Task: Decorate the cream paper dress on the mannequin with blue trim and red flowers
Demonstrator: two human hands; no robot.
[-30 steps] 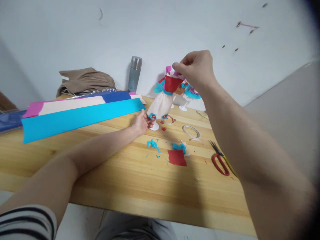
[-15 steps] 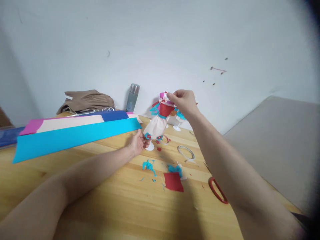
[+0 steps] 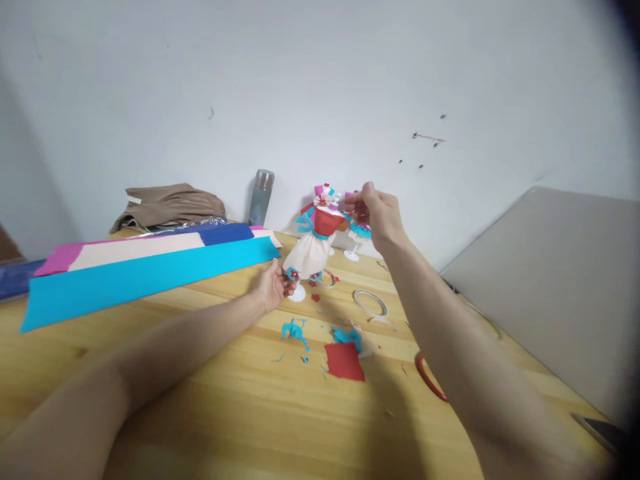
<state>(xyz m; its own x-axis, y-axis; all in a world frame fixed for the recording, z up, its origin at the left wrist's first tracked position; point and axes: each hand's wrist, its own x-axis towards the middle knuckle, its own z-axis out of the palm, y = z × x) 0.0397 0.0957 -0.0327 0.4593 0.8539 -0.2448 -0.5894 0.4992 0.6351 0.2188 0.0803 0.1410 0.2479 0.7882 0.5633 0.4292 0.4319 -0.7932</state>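
A small dress form (image 3: 307, 255) on a white round base stands upright on the table. It wears a red top, a turquoise waistband and a pale skirt with red and turquoise flowers at the hem, with coloured paper pieces at its neck. My left hand (image 3: 273, 287) is at its foot, fingers curled in under the hem by the stand. My right hand (image 3: 377, 210) hangs just right of the form's shoulder, apart from it, fingers loosely bent with nothing visible in them. Partly behind that hand stands a second dressed form (image 3: 359, 232).
Turquoise crepe paper (image 3: 150, 277) and other paper lie at left, near brown cloth (image 3: 173, 207) and a flask (image 3: 261, 197). In front are a red paper piece (image 3: 345, 362), turquoise scraps (image 3: 294, 331), a tape roll (image 3: 370, 303) and a red handle (image 3: 430, 379) partly behind my right arm.
My right hand has drawn away from the form's neck to the right, and its fingers have loosened. My left hand stays by the base. The view has shifted slightly.
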